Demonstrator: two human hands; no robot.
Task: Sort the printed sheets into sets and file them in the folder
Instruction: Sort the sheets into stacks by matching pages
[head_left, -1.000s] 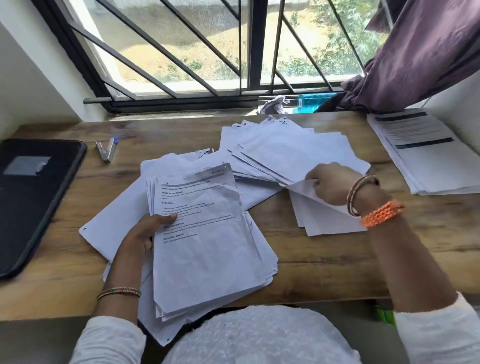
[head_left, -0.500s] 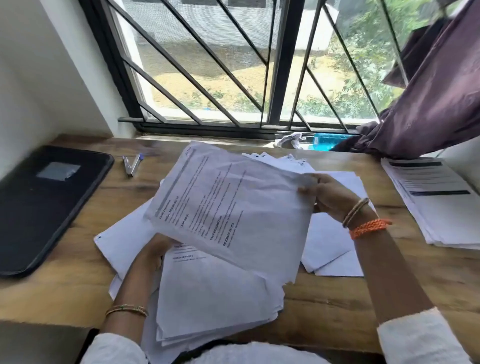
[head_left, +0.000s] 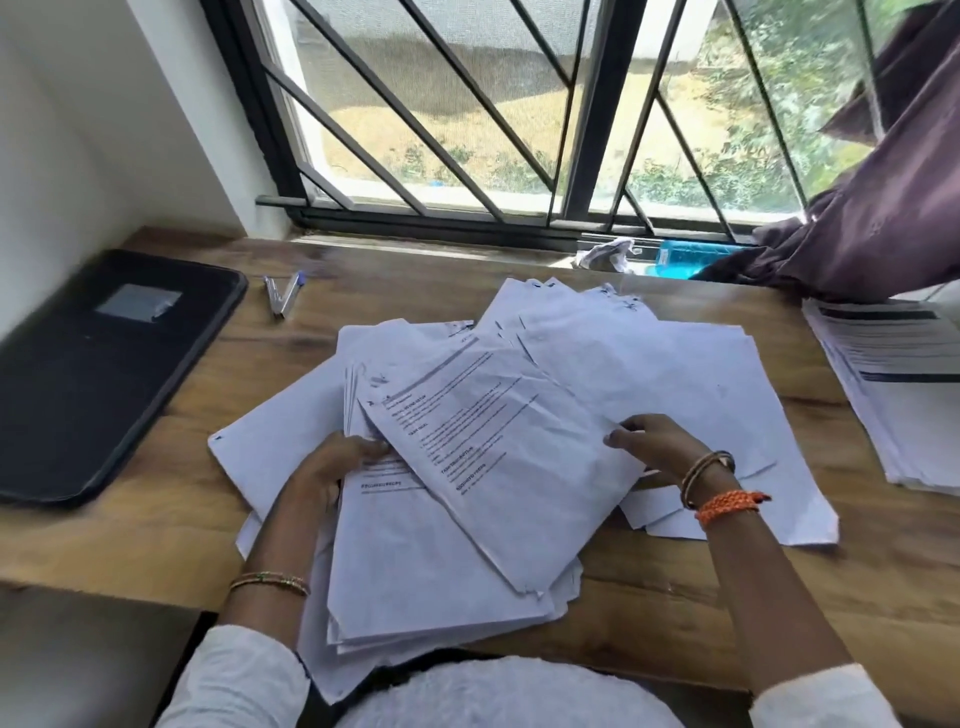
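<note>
right hand (head_left: 657, 447) pinching the printed sheet (head_left: 498, 457) at its edge, left hand (head_left: 332, 462) fingers curled on the stack (head_left: 431, 571) under it. folder (head_left: 98, 374) way off past the left fingers. that loose pinch could let it slide into the wrong pile

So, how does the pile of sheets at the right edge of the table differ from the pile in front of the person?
The right-edge pile lies squared and untouched; the front pile is fanned, with the left hand on it. The right-edge pile's top sheet has dark bars; the front pile's pages show fine text lines. Both are white printed paper on the wooden table.
</note>
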